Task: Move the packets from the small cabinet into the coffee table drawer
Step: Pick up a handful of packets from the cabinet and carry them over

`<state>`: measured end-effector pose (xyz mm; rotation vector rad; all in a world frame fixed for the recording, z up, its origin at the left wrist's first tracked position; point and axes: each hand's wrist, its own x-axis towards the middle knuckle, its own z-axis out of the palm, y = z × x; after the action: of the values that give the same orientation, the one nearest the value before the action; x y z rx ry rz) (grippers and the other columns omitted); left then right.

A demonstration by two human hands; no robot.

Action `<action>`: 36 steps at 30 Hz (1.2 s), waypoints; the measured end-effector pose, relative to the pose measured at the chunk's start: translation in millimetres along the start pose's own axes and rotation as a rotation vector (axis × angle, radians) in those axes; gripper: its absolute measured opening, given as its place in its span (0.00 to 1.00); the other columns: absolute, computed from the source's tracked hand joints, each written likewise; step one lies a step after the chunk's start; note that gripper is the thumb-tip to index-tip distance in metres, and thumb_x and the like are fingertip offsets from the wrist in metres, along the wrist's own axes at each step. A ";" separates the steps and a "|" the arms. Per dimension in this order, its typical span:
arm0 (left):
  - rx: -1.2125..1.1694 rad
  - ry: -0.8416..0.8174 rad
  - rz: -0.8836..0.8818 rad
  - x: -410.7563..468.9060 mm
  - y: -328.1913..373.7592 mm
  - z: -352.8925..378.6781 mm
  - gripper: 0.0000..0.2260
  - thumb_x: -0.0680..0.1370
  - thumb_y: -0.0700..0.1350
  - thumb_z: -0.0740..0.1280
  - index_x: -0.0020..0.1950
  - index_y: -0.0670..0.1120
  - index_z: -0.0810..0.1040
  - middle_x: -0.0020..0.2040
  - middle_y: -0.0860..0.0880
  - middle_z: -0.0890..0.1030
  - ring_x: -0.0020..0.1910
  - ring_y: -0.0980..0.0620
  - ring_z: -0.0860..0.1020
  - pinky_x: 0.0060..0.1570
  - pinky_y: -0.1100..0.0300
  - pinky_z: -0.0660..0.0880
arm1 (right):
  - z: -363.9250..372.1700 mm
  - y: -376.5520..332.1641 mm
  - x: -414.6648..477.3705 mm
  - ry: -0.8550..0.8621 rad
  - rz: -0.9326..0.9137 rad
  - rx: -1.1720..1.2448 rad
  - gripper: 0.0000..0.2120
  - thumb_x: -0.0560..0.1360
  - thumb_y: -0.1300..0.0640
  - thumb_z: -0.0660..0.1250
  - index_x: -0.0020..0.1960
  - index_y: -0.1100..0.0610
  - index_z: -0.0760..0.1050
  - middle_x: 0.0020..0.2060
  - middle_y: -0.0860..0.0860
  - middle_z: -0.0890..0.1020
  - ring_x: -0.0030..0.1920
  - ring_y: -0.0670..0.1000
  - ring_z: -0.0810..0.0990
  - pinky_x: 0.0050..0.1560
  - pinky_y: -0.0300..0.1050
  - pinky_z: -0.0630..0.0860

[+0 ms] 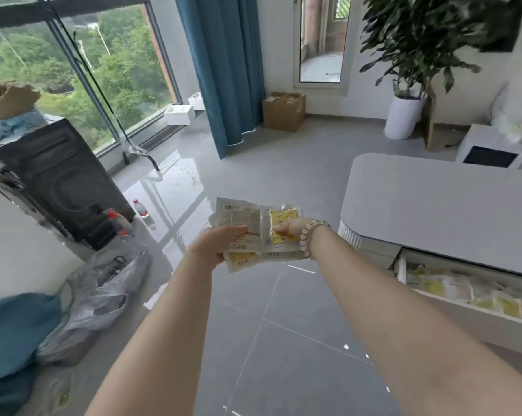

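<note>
Grey tiled floor (283,340): open room ahead and to the left. Coffee table (434,205): at right, corner rounded. Its drawer (464,316) stands pulled out below the tabletop edge, stored packets (452,288) inside. Held packets (241,217): above the floor, left of the table. Left hand (214,244) and right hand (289,228) both grip them, thumbs on top.

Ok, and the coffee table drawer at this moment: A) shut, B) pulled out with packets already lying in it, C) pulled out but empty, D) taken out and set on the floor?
B: the drawer stands pulled out of the coffee table with yellow-and-white packets lying in it, while the left hand and right hand grip a further bunch of packets.
</note>
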<state>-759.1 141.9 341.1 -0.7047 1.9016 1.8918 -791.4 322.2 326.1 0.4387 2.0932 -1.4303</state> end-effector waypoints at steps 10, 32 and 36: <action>0.118 -0.233 0.031 54.9 42.9 76.5 0.09 0.76 0.37 0.69 0.56 0.41 0.77 0.49 0.43 0.82 0.42 0.48 0.81 0.31 0.57 0.81 | -72.9 2.2 14.2 0.138 0.068 0.090 0.21 0.79 0.56 0.63 0.69 0.64 0.69 0.69 0.55 0.70 0.69 0.54 0.68 0.66 0.41 0.64; 0.495 -0.628 -0.113 170.7 78.5 255.4 0.14 0.74 0.40 0.72 0.58 0.40 0.77 0.53 0.43 0.82 0.43 0.49 0.82 0.31 0.58 0.81 | -184.7 44.5 55.6 0.486 0.349 0.270 0.28 0.80 0.48 0.59 0.73 0.66 0.61 0.70 0.61 0.69 0.68 0.58 0.70 0.64 0.45 0.69; 0.574 -0.702 -0.114 167.1 74.0 290.0 0.09 0.74 0.40 0.72 0.52 0.42 0.77 0.48 0.44 0.82 0.40 0.50 0.81 0.30 0.59 0.80 | -198.3 63.3 45.1 0.562 0.374 0.363 0.26 0.81 0.53 0.59 0.73 0.67 0.60 0.71 0.61 0.67 0.70 0.57 0.67 0.64 0.44 0.67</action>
<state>-962.8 413.6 294.2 0.0398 1.7298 1.1850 -844.0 527.5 305.7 1.4370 1.9845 -1.5740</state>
